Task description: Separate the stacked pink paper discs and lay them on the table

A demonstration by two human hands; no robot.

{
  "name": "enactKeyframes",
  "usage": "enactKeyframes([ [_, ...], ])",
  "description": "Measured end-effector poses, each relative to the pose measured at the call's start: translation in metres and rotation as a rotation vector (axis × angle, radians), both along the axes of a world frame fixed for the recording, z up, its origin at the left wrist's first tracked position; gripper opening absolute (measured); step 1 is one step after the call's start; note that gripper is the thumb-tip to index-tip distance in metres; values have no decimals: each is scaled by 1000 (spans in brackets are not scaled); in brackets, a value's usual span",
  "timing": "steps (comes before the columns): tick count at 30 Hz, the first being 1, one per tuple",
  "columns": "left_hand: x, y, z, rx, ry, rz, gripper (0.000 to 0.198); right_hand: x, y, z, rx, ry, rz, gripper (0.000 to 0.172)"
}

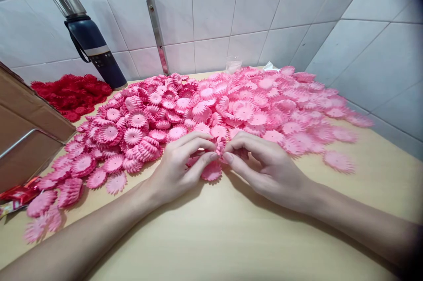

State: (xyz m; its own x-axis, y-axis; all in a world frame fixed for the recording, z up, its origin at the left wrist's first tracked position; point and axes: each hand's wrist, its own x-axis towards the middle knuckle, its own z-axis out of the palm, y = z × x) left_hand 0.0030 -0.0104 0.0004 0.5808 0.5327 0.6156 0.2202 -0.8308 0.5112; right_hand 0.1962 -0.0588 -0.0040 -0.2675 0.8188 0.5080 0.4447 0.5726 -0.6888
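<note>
Both hands meet at the near edge of a big heap of pink fabric flower petals (pixel 244 109). My left hand (pixel 185 162) has its thumb and fingers pinched on one side of a small pink petal piece (pixel 220 145). On the other side of that same piece, my right hand (pixel 261 164) pinches with thumb and forefinger. The fingers hide part of it. Just beneath lies a round pink petal disc (pixel 212 171) with a scalloped rim, flat on the table (pixel 218 237). Darker pink discs (pixel 132 118) are piled to the left of the hands, paler ones to the right.
A dark blue flask (pixel 94 47) with a steel cap stands at the back left, beside a red petal pile (pixel 74 93). At the left edge are a cardboard box (pixel 29 131) and a red wrapper (pixel 20 195). A clear cup (pixel 233 64) stands by the tiled wall (pixel 214 12).
</note>
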Motion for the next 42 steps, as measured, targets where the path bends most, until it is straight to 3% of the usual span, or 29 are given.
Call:
enactKeyframes([
  [13,1,-1,3,-8,-34,25,7,3,1,-1,-89,89,-85,7],
  [27,2,-2,5,-16,-62,43,8,2,0,3,10,74,-40,10],
  [33,2,-4,6,-148,-126,190,10,2,3,-2,-33,230,-277,12],
  [39,-1,2,3,-314,-390,314,10,11,12,-5,-53,407,-483,14],
  [42,-2,7,3,-349,-384,324,11,12,15,-6,-41,471,-530,11],
])
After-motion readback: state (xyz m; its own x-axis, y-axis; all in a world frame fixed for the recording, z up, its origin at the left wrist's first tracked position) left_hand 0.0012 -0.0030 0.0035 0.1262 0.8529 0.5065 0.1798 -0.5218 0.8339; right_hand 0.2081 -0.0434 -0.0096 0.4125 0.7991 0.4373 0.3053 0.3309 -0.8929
